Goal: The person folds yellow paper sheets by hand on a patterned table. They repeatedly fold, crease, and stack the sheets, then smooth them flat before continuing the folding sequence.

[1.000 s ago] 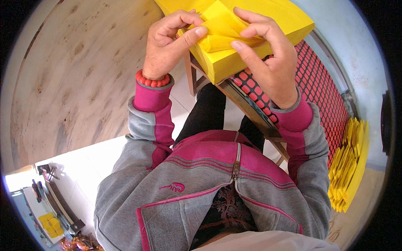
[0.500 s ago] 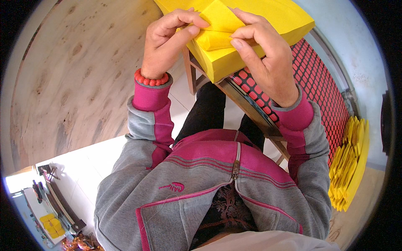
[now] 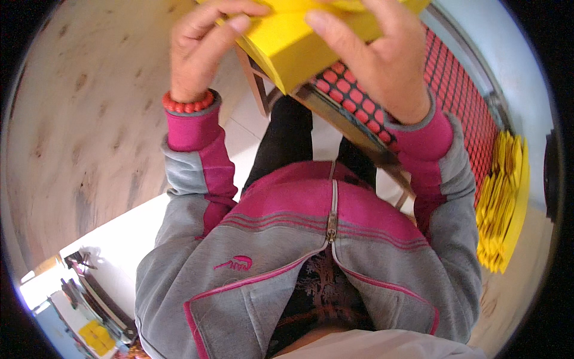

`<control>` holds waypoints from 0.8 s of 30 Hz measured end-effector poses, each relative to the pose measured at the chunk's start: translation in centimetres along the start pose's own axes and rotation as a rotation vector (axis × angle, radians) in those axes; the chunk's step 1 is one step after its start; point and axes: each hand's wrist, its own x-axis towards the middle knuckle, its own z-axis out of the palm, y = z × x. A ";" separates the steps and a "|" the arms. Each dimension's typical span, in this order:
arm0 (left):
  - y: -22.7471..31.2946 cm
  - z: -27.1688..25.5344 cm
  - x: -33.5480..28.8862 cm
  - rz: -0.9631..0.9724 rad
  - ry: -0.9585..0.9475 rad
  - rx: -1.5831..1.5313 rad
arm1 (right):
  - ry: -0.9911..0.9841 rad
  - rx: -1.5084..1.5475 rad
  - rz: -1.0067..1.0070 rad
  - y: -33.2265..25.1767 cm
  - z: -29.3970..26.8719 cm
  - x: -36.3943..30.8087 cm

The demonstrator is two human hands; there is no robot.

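Note:
A thick yellow block that looks like stacked paper [image 3: 293,51] rests at the top edge of the head view, partly cut off. On top of it lies a folded yellow paper [image 3: 296,6], of which only the near part shows. My left hand [image 3: 200,45], with a red bead bracelet [image 3: 188,103] at the wrist, has thumb and forefinger closed at the paper's left side. My right hand [image 3: 385,66] is at its right side, thumb along the near edge. The right fingertips are out of the picture, and both hands are slightly blurred.
Under the block stands a wooden-framed stand [image 3: 335,119] with a red and black patterned surface [image 3: 457,90]. A bundle of folded yellow papers [image 3: 502,203] lies at the right by the pale wall. A wood-grained board [image 3: 89,131] fills the left.
Both hands have moved up in the picture, the left also leftward. The block and folded paper sit higher too, so the fold's upper part is cut off.

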 end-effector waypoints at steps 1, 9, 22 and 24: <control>-0.4 0.2 -0.2 -0.012 0.014 -0.042 | -0.004 0.016 0.022 0.1 -0.2 -0.8; -1.0 5.8 -0.8 0.142 0.060 -0.044 | -0.415 0.395 0.266 -3.5 -4.6 -11.4; -0.3 4.9 -1.7 0.049 0.006 -0.062 | -0.414 -0.730 0.571 6.5 4.3 -35.1; -1.0 4.2 -0.6 -0.002 0.038 -0.153 | -0.473 -0.844 0.513 7.3 4.6 -35.7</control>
